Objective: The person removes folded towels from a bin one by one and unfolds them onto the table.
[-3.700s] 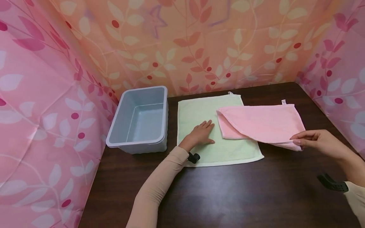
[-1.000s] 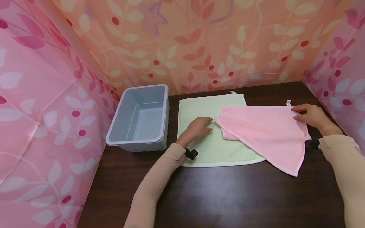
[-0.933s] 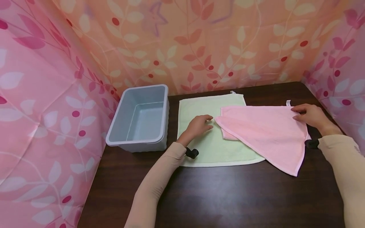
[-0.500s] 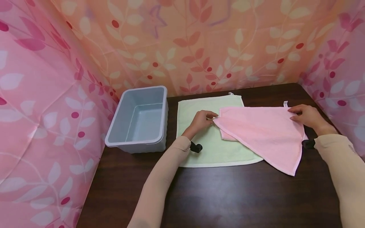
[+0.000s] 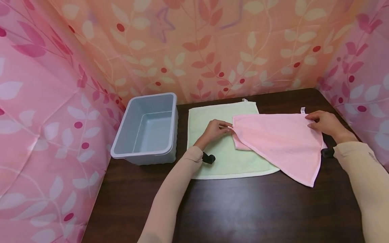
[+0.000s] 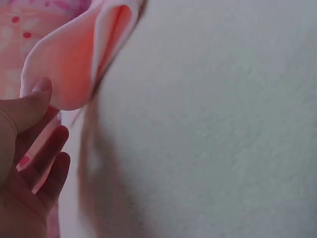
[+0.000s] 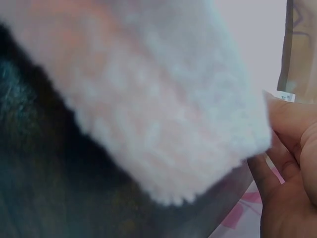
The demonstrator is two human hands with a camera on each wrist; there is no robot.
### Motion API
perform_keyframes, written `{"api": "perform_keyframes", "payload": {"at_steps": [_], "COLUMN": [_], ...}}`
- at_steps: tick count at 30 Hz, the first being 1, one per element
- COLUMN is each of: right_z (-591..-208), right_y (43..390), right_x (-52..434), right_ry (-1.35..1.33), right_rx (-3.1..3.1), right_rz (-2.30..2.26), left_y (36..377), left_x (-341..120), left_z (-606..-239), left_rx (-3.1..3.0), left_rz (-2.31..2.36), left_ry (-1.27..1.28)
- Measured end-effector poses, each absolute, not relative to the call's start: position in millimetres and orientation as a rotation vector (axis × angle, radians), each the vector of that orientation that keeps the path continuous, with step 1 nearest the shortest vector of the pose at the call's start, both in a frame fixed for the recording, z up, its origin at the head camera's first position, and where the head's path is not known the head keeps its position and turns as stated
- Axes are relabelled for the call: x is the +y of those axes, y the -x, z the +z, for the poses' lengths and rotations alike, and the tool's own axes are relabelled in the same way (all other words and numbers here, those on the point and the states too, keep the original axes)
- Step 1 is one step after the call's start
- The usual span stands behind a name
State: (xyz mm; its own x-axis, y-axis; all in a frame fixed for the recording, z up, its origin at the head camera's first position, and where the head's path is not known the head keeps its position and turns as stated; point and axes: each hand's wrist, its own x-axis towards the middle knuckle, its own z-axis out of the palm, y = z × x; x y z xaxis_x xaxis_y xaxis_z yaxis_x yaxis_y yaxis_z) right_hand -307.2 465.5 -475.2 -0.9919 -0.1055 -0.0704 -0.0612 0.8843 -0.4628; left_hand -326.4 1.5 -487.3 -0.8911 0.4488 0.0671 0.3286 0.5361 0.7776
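1. Pink towel: lies on the counter, its left part overlapping the green towel. It's folded over on a diagonal into a rough triangle, with one point hanging toward the near edge of the counter.
2. Left hand: thumb & fingers pinch the pink towel's left corner, right over the green towel. Left wrist view shows the thumb against a doubled pink edge, so it's clamped on 2 layers there.
3. Right hand: fingers curled on the towel's far right corner, by the small white tag. Right wrist view shows fingers closed on the fluffy edge.
4. Hands are well apart, one at each end of the pink towel's far edge.
5. Progress, judging from the lie of the cloth: 1st fold is down but not squared. Edges don't line up, and a bit of lower layer peeks out at left below the flap. Looks like mid-fold, w/ corners being aligned.
6. Left to do, as I read it: the green towel is flat & unfolded.
7. Further out: grey plastic bin sits left of the green towel, nothing in it. Pink & orange leaf-print curtains wall in the counter on 3 sides.
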Motion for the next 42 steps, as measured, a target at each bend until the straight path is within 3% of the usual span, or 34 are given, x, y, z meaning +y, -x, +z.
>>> {"api": "perform_keyframes", "payload": {"at_steps": [7,17,25,35,42], "right_z": [-473.9,-471.4,-472.7,-475.2,-474.2], "right_y": [307.0,307.4,308.1,307.9,306.7], "right_x": [463.0,461.2,459.5,459.0,457.9], "right_ry": [0.135,0.16,0.202,0.194,0.2], "right_rx": [2.945,2.953,2.985,2.981,2.999], "right_rz": [-0.691,-0.666,-0.646,-0.613,-0.601], "left_y": [307.9,238.2,195.5,183.3,176.2], "left_x": [-5.3,-3.5,-1.5,-5.0,-6.0], "left_z": [-473.0,-441.9,-441.6,-464.9,-470.5], "left_rx": [2.501,2.246,2.108,2.203,2.307], "left_rz": [1.299,1.257,1.126,0.709,0.26], "left_ry": [-0.93,-1.269,-1.467,-1.509,-1.708]}}
